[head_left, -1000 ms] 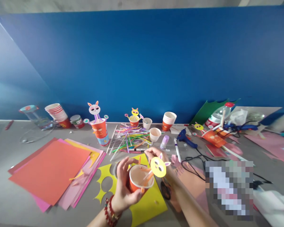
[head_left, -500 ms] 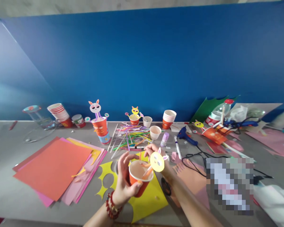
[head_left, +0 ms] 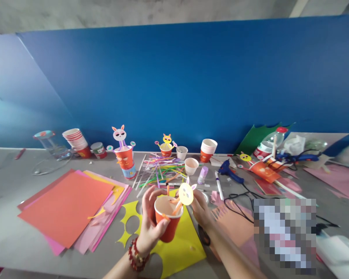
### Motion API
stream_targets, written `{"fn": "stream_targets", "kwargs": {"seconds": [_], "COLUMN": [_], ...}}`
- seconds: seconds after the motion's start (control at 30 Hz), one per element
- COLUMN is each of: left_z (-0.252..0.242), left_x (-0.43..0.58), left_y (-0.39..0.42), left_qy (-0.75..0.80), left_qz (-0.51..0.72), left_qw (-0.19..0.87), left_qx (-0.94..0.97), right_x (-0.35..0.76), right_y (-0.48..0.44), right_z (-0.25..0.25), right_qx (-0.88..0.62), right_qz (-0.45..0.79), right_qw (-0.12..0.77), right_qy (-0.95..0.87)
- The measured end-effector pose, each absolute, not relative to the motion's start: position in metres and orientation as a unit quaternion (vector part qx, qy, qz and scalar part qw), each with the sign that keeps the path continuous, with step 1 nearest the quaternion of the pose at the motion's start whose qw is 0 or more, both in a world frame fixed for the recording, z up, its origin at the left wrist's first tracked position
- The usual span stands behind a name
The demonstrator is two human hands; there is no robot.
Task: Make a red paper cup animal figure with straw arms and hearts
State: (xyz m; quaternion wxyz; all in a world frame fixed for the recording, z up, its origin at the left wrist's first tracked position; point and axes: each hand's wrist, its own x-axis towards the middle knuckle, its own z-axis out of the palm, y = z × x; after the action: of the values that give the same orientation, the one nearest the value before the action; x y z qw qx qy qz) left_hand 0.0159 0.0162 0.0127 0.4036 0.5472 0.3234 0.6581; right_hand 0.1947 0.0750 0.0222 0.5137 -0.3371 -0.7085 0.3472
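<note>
My left hand [head_left: 150, 226] is wrapped round an orange paper cup [head_left: 169, 228] and holds it tilted above a yellow sheet [head_left: 182, 248] with round holes cut in it. Out of the cup sticks an orange straw carrying a yellow paper bunny face [head_left: 186, 193] with pink ears. My right hand [head_left: 202, 211] is just to the right of the cup, below the bunny face, with its fingers loosely stretched and nothing seen in them. A red bead bracelet [head_left: 136, 257] is on my left wrist.
A stack of orange, pink and yellow paper [head_left: 66, 207] lies at the left. Behind are a pile of coloured straws [head_left: 159, 172], finished bunny cups [head_left: 124, 157], stacked cups [head_left: 208, 149], a glue stick [head_left: 203, 175], a marker [head_left: 218, 186] and a blue glue gun [head_left: 229, 172] with its black cable.
My right hand has let go of the bunny face and dropped to the right of the cup. My left hand has lifted the cup a little and tilted it more.
</note>
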Motion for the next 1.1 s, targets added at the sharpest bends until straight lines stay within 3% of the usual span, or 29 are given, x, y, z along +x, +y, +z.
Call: {"fn": "stream_targets", "kwargs": {"seconds": [0.37,0.53,0.77,1.1], "left_z": [0.006,0.004,-0.010,-0.010], "left_x": [0.021,0.017,0.011,0.013], "left_y": [0.020,0.019,0.020,0.017], "left_qy": [0.345,0.385,0.429,0.409], "left_qz": [0.726,0.723,0.729,0.725], "left_qw": [0.145,0.157,0.176,0.176], "left_qx": [0.577,0.551,0.503,0.525], "right_x": [0.176,0.169,0.179,0.181], "right_y": [0.052,0.047,0.050,0.047], "right_z": [0.028,0.025,0.040,0.051], "right_qx": [-0.262,-0.250,-0.197,-0.197], "right_qz": [0.332,0.348,0.227,0.210], "right_qw": [0.514,0.569,0.516,0.492], "right_qy": [-0.746,-0.702,-0.802,-0.822]}}
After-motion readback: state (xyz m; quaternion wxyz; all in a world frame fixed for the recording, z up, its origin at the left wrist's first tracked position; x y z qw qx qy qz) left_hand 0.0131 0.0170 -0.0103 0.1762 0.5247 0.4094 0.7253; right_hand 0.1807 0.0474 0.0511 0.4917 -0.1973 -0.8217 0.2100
